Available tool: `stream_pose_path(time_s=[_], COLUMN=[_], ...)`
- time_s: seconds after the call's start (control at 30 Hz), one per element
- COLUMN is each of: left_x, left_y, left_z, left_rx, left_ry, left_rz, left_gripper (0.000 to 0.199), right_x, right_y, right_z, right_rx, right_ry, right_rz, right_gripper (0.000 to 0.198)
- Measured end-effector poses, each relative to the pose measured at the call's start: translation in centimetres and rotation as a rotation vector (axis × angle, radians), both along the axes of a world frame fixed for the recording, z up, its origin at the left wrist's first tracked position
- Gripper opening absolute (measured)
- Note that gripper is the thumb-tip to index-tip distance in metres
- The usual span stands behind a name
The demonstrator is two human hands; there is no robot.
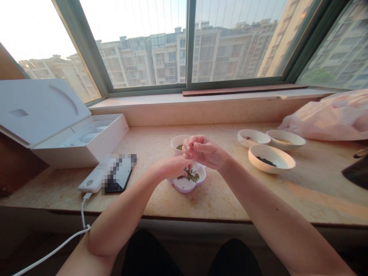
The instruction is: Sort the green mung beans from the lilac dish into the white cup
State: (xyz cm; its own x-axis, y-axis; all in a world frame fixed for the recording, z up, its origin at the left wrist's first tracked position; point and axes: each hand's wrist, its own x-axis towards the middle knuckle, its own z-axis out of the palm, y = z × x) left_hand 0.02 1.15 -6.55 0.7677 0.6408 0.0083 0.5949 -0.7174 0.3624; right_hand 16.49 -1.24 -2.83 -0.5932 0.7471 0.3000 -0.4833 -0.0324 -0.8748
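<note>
My left hand (176, 167) reaches down over a white, lilac-edged, flower-shaped plate (186, 189). Its fingertips are among small green beans (193, 176) that look like mung beans, with a slight gap between thumb and forefinger. Just above and to the right, my right hand (204, 152) is raised with its fingers curled in and pressed together; whatever it holds is hidden. Behind the hands stands a white bowl (176, 142) with more green beans, partly covered by my right hand.
To the right are three white bowls: one with dark contents (283, 163), one with reddish bits (243, 141), one with pale contents (299, 142). A plastic bag (330, 117) lies behind. At left are an open white box (106, 138), a phone (117, 184) and a cabled power bank (91, 180).
</note>
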Motion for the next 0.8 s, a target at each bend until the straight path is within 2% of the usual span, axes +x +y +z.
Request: stream_pose_path(time_s=[0.1,0.27,0.53,0.8], left_x=[0.3,0.6,0.7,0.9], left_y=[0.5,0.2,-0.3,-0.7], left_z=[-0.4,-0.2,1.1,1.4], left_rx=[-0.033,0.022,0.065,0.162], left_ry=[0.002,0.052,0.322,0.334], left_rz=[-0.007,-0.005,-0.022,-0.085], left_gripper=[0.013,0.02,0.017,0.023], right_x=[0.0,0.0,-0.1,0.1], right_y=[0.0,-0.1,0.1,0.2], right_z=[0.1,0.2,0.0,0.2], right_rx=[0.03,0.01,0.039,0.067], right_ry=[-0.006,0.006,0.055,0.056], right_rz=[0.024,0.033,0.033,0.021], right_gripper=[0.027,0.026,0.023,0.029])
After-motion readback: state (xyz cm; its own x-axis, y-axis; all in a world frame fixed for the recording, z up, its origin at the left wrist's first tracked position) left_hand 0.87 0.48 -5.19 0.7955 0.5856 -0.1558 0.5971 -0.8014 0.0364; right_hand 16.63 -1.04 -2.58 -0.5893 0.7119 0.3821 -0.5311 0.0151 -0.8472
